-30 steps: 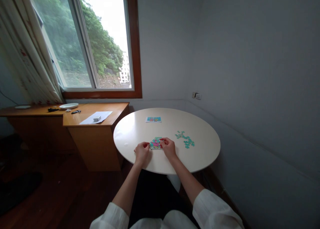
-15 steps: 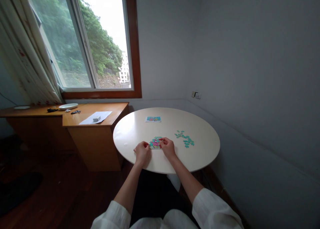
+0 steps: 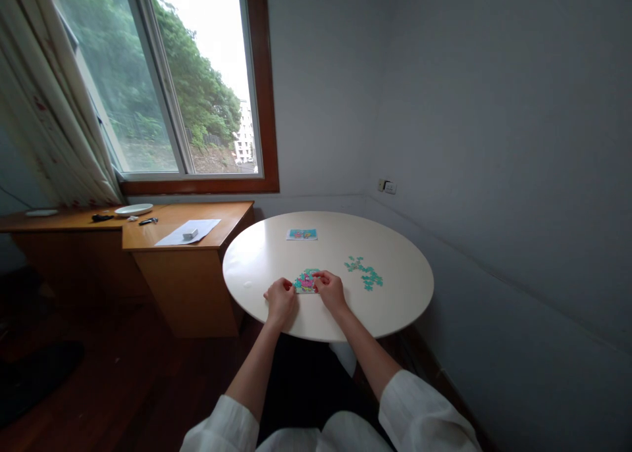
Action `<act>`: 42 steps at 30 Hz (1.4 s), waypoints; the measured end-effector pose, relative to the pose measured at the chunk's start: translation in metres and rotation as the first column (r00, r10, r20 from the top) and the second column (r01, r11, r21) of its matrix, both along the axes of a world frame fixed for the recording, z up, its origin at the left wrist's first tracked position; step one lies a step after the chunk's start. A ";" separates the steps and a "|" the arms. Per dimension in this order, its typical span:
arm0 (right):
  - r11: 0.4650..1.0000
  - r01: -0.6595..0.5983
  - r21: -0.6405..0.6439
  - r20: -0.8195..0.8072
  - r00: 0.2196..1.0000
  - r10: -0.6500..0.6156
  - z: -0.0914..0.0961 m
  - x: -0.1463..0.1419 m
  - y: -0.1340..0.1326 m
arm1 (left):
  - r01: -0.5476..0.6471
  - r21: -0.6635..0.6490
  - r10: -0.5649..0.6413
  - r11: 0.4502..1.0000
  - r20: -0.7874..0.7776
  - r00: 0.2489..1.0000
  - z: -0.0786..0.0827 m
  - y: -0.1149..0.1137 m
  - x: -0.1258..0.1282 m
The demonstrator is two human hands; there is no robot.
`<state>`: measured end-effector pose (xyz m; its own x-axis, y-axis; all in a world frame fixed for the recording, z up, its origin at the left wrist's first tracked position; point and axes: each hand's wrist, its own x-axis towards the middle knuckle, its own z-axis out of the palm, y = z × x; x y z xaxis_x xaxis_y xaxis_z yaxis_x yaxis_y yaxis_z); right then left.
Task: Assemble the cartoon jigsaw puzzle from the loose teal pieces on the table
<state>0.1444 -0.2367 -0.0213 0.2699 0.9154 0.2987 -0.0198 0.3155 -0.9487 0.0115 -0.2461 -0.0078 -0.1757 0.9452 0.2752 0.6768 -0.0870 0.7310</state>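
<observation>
A partly joined jigsaw puzzle [image 3: 306, 281], pink in the middle with teal around it, lies near the front of a white oval table [image 3: 266, 254]. At its left edge rests my left hand [image 3: 281, 298], its fingers curled and closed. My right hand [image 3: 330, 287] covers the puzzle's right side with thumb and fingers pinched together. Whatever either hand pinches is hidden or too small to name. Several loose teal puzzle pieces [image 3: 371, 279] lie scattered to the right of my right hand. A small printed picture card [image 3: 302, 235] in teal, pink and yellow lies flat behind the puzzle.
To the left stands a wooden desk [image 3: 172, 261]. On it are a sheet of paper [image 3: 207, 229] with a small white box [image 3: 190, 234], a white plate [image 3: 133, 210] and small dark items [image 3: 102, 218]. A wall with a socket [image 3: 390, 187] is at the right.
Both hands keep nearly the same place at the puzzle. The whole view has shifted very slightly; the loose pieces and the card lie as before.
</observation>
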 end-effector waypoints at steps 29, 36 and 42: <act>1.000 0.000 -0.013 0.009 1.000 0.000 -0.002 0.000 0.002 | 0.012 -0.022 -0.014 1.000 -0.082 0.997 0.002 -0.001 0.002; 1.000 0.000 -0.019 0.015 1.000 0.000 -0.002 0.000 0.002 | 0.009 -0.046 -0.012 0.999 -0.059 0.998 0.003 0.000 0.002; 1.000 0.029 0.008 0.020 0.999 -0.029 -0.003 0.001 0.002 | -0.033 0.033 0.030 0.999 0.068 0.997 0.007 -0.003 -0.002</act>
